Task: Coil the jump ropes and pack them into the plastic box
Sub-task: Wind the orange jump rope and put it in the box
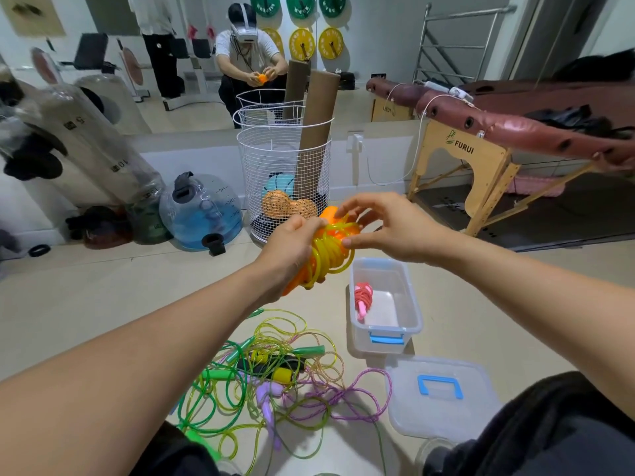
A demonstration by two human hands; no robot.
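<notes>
Gym floor (103,304), pale and smooth, carries everything; a wall mirror behind it reflects the seated person, and a wire basket (285,180) and a folding massage table (481,139) stand at the far side. Raised above the floor, the left hand (292,249) grips an orange-handled jump rope (330,249), its fingers curled round the handles and the yellow cord already wound on them in tight loops. The right hand (395,228) meets the same bundle from the other side, thumb and fingertips pinching the cord near the top of the coil, the other fingers loosely spread. Just beside and below the hands, toward the right, the open plastic box (385,333) sits on the floor with one coiled pink rope (362,298) lying against its left wall. Its lid (443,396) rests on the floor nearer the person. A tangle of green, yellow and purple ropes (268,379) lies loose on the floor to the left of the lid. Progress, as judged: one rope is packed, a second is nearly coiled and not yet boxed, and several remain to be untangled, coiled and packed.
</notes>
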